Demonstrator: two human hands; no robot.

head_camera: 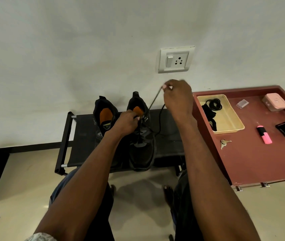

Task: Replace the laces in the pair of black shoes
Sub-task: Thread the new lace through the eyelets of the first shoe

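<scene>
Right hand (176,96) fingers pinch the black lace (153,100) taut above the right shoe (141,136), 1 of 2 on the black rack (82,136), left hand (127,122) fingers gripping its eyelet area; best pull steady, straight along the eyelet, shoe braced.

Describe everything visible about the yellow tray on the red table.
The yellow tray is a shallow rectangular bin, pale yellow, plastic by its look, with a raised rim and low walls. It sits flat near the back left corner of the red table, turned slightly askew to the table's edges. Inside, at its far end, lies a coil of black laces; a dark bundle lies against its left wall. Neither hand touches it.
</scene>
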